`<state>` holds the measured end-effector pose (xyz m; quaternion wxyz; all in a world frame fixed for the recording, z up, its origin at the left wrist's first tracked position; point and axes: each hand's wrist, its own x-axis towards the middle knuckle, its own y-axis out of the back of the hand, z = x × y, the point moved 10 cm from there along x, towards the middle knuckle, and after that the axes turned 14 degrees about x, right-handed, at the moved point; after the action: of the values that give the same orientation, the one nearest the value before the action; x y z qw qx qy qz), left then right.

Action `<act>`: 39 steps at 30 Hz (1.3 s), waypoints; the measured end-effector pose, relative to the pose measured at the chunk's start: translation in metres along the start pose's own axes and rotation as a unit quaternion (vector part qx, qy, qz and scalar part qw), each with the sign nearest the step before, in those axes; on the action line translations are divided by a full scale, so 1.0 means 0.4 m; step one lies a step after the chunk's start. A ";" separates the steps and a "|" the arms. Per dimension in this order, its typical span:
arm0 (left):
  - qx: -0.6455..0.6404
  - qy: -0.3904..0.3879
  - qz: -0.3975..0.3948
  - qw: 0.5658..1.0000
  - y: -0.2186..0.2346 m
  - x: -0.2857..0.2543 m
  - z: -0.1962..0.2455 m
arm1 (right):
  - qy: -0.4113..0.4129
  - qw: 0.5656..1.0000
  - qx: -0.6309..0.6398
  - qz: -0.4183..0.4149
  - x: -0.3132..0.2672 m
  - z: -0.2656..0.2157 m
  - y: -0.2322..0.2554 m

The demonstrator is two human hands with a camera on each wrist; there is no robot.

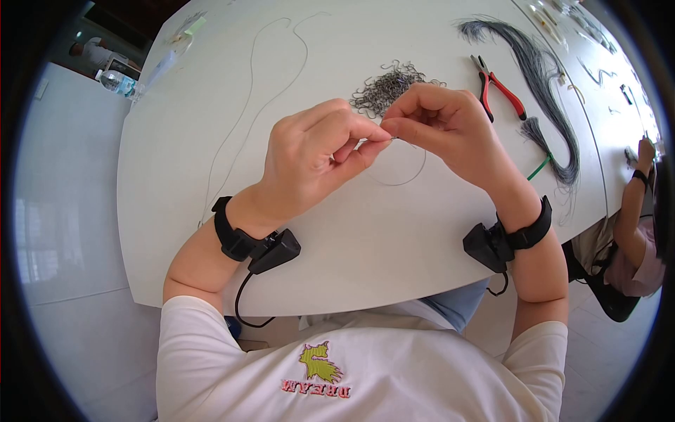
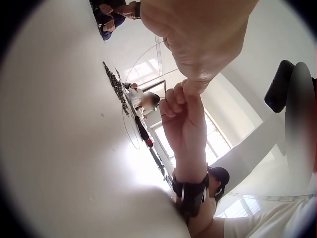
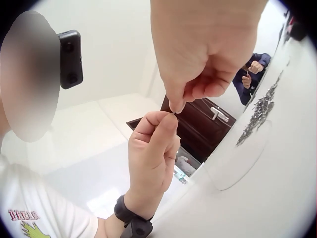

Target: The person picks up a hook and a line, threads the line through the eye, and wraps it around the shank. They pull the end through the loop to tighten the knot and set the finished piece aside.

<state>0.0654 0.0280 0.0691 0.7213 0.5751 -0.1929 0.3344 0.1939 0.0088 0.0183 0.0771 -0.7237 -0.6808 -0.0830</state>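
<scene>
Above the table, my left hand (image 1: 306,151) and right hand (image 1: 453,133) meet at their fingertips. Thumb and forefinger of each pinch a thin grey line (image 1: 403,184), whose loop hangs down beneath the right hand. A tiny dark bit shows at the left fingertips, too small to identify. Just beyond the hands lies a pile of small metal hooks (image 1: 383,88), partly covered by the right hand in the head view. In the right wrist view the hook pile (image 3: 258,116) lies behind the pinching fingers, and the line's loop (image 3: 247,171) curves below it.
Red-handled pliers (image 1: 511,97) lie right of the hooks, beside a long bundle of grey strands (image 1: 540,74) with a green tie (image 1: 539,167). A long thin strand (image 1: 251,81) stretches along the table's left. A water bottle (image 1: 118,83) stands left; another person (image 1: 636,246) sits right.
</scene>
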 end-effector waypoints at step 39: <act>-0.015 -0.014 -0.038 0.999 -0.027 -0.005 -0.006 | 0.127 0.983 -0.127 0.034 -0.003 -0.048 0.001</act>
<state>0.0713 0.0285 0.0594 0.7390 0.5761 -0.1858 0.2957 0.1940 0.0031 0.0366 0.0735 -0.7341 -0.6242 -0.2571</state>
